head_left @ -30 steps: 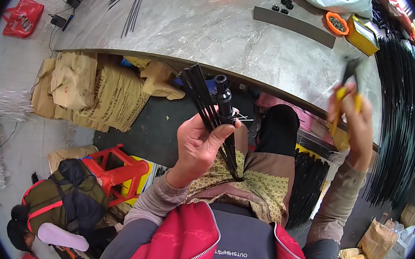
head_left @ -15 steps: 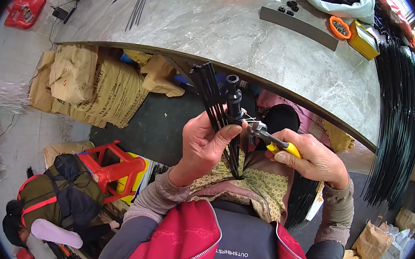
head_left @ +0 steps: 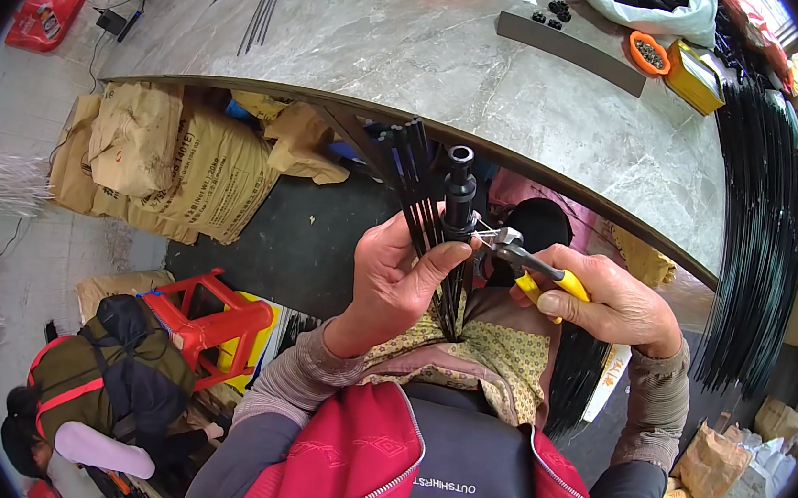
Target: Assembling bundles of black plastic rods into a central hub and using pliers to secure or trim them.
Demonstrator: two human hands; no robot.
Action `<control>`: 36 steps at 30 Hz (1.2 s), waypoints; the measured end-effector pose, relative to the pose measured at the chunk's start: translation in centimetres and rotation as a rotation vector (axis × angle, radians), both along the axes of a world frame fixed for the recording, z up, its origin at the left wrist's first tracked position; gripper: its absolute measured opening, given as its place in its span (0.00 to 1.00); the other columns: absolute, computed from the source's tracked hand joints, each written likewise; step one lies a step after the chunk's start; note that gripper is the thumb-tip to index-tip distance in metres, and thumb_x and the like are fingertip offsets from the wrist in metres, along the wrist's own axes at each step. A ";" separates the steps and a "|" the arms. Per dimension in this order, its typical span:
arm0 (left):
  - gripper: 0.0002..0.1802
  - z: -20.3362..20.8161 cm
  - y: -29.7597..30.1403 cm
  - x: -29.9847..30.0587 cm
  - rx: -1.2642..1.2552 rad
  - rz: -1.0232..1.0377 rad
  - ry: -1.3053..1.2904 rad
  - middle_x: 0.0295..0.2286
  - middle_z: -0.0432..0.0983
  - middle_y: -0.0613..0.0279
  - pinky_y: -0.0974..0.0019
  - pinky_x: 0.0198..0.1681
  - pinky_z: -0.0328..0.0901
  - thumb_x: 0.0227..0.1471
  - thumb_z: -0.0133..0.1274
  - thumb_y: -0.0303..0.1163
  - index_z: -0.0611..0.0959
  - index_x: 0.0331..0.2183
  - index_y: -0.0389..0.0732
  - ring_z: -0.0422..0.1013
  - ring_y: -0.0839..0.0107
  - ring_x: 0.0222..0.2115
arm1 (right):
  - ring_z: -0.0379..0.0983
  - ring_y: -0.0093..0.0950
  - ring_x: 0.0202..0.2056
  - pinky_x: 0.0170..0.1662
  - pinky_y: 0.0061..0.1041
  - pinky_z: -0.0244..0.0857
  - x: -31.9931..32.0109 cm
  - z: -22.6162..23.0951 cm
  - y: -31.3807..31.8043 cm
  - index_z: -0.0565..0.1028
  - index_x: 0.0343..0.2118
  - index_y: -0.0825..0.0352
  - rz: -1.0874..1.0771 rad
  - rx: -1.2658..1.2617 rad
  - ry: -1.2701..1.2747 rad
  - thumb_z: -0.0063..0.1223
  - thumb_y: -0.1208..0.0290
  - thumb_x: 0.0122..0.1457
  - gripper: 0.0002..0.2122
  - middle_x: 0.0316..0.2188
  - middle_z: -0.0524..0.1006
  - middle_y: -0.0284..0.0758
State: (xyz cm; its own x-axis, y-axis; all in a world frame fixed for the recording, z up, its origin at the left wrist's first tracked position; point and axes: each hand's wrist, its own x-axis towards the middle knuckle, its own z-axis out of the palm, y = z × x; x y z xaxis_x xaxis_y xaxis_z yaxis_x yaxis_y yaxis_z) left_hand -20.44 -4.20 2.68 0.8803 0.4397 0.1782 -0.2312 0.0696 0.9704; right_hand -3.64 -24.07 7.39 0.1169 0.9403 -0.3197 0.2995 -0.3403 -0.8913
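My left hand point(head_left: 394, 277) is closed around a black stepped tube point(head_left: 460, 192) that stands upright. Several thin black rods point(head_left: 414, 188) run through the same grip, fanning out above the hand and converging below it toward my lap. Thin pale wires point(head_left: 483, 232) stick out to the right from the tube's lower part. My right hand point(head_left: 610, 303) is wrapped round the yellow handles of a pair of pliers point(head_left: 512, 248). The metal jaws are at the wires, close to my left thumb; whether they grip them is too small to tell.
A grey marble-patterned table point(head_left: 361, 44) lies ahead, carrying an orange dish point(head_left: 648, 54) of small parts and a yellow box point(head_left: 696, 78). Long black strands point(head_left: 760, 245) hang off its right end. A red stool point(head_left: 219, 323) and a bending person point(head_left: 107, 384) are at the left.
The tube and rods have shifted slightly to the right, with my left hand around them. My right hand has moved a little right with the pliers, and their handles appear spread slightly differently.
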 end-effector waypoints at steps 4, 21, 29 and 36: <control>0.13 0.2 0.0 -0.1 -0.008 -0.001 0.020 0.37 0.80 0.59 0.71 0.46 0.67 0.57 0.58 0.22 0.80 0.44 0.29 0.73 0.75 0.39 | 0.74 0.26 0.29 0.35 0.28 0.66 0.2 0.1 0.1 0.71 0.48 0.69 -0.014 -0.009 0.022 0.53 0.65 0.65 0.14 0.26 0.76 0.36; 0.11 -0.5 0.0 0.2 0.104 0.045 -0.030 0.32 0.80 0.63 0.73 0.37 0.68 0.56 0.59 0.23 0.80 0.42 0.33 0.73 0.79 0.33 | 0.75 0.31 0.28 0.33 0.32 0.66 -0.1 0.9 0.3 0.68 0.50 0.70 0.024 0.004 -0.051 0.52 0.64 0.65 0.17 0.25 0.75 0.42; 0.11 -0.7 0.0 0.3 0.142 0.049 -0.057 0.31 0.79 0.63 0.72 0.37 0.68 0.56 0.58 0.23 0.80 0.43 0.33 0.73 0.78 0.32 | 0.76 0.28 0.32 0.36 0.29 0.67 0.5 0.6 0.8 0.70 0.48 0.70 0.074 -0.055 0.109 0.52 0.63 0.66 0.16 0.29 0.78 0.38; 0.14 -0.1 -0.1 0.0 0.026 0.001 0.008 0.38 0.79 0.61 0.70 0.46 0.67 0.56 0.59 0.22 0.80 0.45 0.30 0.72 0.76 0.39 | 0.78 0.28 0.32 0.36 0.29 0.68 0.8 0.7 0.6 0.70 0.47 0.69 0.072 0.005 0.049 0.52 0.62 0.66 0.15 0.29 0.79 0.38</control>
State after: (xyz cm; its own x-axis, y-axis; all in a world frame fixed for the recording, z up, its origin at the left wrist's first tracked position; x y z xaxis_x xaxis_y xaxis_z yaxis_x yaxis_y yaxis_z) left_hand -20.41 -4.26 2.62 0.8812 0.4362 0.1822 -0.2231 0.0440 0.9738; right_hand -2.87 -23.48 8.11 0.0333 0.9473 -0.3188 0.2793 -0.3150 -0.9071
